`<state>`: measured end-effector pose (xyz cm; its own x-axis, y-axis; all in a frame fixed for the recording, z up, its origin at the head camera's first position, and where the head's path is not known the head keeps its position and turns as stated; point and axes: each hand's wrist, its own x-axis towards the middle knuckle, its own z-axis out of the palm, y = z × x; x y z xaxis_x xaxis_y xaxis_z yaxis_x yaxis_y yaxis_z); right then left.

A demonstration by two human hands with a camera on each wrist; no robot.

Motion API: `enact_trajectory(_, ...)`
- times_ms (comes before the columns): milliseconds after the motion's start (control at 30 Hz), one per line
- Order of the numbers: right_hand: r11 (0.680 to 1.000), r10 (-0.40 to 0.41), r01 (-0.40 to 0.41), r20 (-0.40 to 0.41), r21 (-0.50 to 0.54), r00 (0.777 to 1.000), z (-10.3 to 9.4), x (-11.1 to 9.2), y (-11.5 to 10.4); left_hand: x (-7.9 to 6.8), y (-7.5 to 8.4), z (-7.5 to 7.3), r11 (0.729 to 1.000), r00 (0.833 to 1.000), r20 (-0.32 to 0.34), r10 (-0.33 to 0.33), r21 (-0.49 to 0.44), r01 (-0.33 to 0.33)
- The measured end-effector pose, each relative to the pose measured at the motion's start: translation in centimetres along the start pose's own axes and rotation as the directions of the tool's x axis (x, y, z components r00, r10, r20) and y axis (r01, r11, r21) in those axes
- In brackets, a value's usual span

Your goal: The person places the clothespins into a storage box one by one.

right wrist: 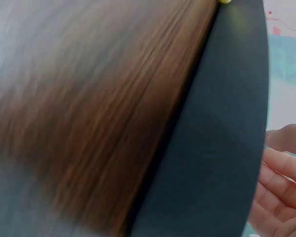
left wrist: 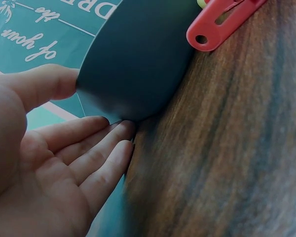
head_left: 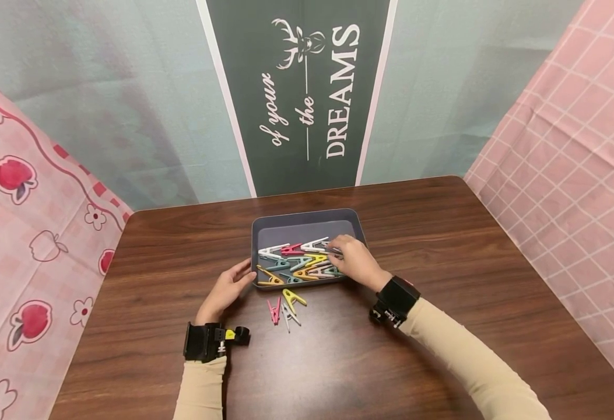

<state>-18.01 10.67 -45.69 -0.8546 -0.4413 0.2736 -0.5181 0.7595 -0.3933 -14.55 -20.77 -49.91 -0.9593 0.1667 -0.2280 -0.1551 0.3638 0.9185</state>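
A dark grey tray (head_left: pixel 307 220) holds several plastic clothespins in white, red, yellow, orange and teal. My left hand (head_left: pixel 228 290) is at its near left corner, thumb against the wall near the rim and fingers stretched along the outside; the left wrist view shows this hand (left wrist: pixel 64 148) with fingertips at the tray's base (left wrist: pixel 133 59). My right hand (head_left: pixel 356 262) reaches over the right side into the tray, thumb and forefinger apart beside a white clothespin (head_left: pixel 314 245). In the right wrist view, the tray wall (right wrist: pixel 212 128) partly hides that hand (right wrist: pixel 283 187).
Just in front of the tray lie a pink clothespin (head_left: pixel 274 311), a yellow clothespin (head_left: pixel 293 299) and a grey-white clothespin (head_left: pixel 289 317). The brown wooden table (head_left: pixel 443 350) ends at a printed curtain (head_left: pixel 181 116) behind, with pink cloths at both sides.
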Motion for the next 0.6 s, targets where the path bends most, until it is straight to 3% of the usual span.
enact_trajectory(400, 1.0, -0.018, 0.017, 0.008, 0.008, 1.0, -0.2, -1.0, -2.5, -0.1, 0.2, 0.0, 1.0, 1.0, -0.001, -0.011, 0.015, 0.011)
enact_trajectory(600, 0.994, -0.105, 0.105, 0.015, 0.023, 0.994, -0.2, -1.5, -3.6, -0.1, 0.2, 0.0, 1.0, 1.0, -0.003, -0.014, -0.002, 0.014)
